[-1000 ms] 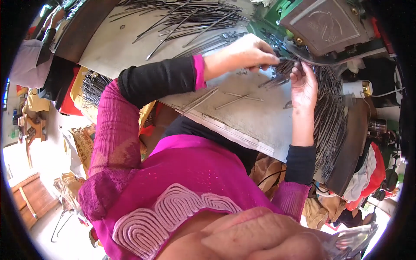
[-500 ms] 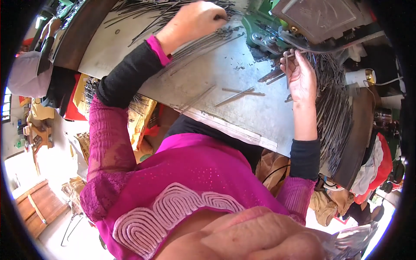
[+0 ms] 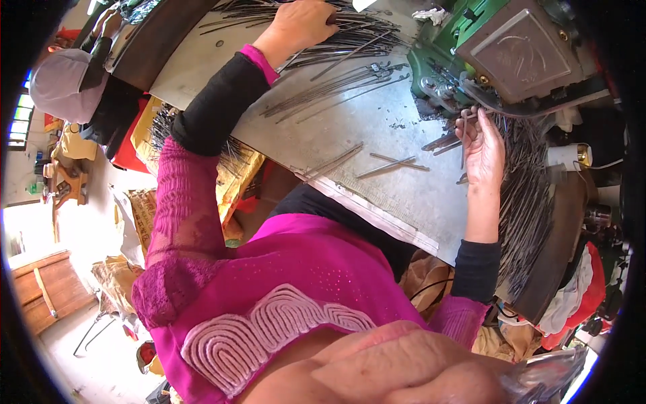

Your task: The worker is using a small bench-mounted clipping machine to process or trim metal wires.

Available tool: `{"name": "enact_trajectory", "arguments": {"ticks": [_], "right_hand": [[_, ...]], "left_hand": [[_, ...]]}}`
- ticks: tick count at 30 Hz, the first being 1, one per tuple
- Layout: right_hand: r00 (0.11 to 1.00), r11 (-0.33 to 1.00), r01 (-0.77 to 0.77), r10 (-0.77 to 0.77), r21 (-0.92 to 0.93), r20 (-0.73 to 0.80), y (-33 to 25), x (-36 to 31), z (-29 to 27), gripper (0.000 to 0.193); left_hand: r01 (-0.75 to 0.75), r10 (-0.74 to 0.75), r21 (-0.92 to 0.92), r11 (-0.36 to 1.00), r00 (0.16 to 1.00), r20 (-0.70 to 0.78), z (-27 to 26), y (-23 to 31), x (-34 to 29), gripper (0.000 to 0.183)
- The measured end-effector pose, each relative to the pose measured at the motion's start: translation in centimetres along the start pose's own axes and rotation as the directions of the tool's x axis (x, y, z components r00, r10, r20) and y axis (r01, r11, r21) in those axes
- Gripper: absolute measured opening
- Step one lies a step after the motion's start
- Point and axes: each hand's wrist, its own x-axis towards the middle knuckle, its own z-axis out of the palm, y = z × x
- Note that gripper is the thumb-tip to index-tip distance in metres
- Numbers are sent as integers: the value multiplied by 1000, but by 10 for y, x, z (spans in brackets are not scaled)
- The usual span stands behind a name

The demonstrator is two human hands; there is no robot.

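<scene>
Over the far pile of thin dark metal rods (image 3: 363, 42), my left hand (image 3: 301, 28) is closed with curled fingers. What its fingertips grip is hidden. My right hand (image 3: 482, 151), palm up, pinches a thin metal rod (image 3: 463, 145) beside the green machine (image 3: 431, 84). A few short flat metal pieces (image 3: 441, 143) lie just left of that hand. Between my hands a loose bunch of thin rods (image 3: 323, 94) is spread on the metal tabletop (image 3: 363, 131). Two crossed rods (image 3: 393, 165) lie nearer to me.
Another heap of thin rods (image 3: 521, 202) lines the right side, against a dark wooden edge (image 3: 553, 236). A brown plate (image 3: 521, 50) on the machine stands above my right hand. At the far left a person in a pale cap (image 3: 60, 84) works. Dark crumbs (image 3: 402, 121) dot the tabletop.
The whole view has shifted, so the table appears lower and further right. My left hand has moved farther back and left over the rod pile. My right hand stays by the machine.
</scene>
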Motion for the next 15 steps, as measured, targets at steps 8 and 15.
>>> {"name": "enact_trajectory", "arguments": {"ticks": [8,15], "right_hand": [[1000,1000,-6,6,-13,0,-1,-2,2,18],[998,995,-33,37,-91,47,-3,-4,0,21]], "left_hand": [[7,-7,34,999,1000,4,14,-5,1,26],[35,-30,-159,987,999,30,-34,27,-4,21]]}}
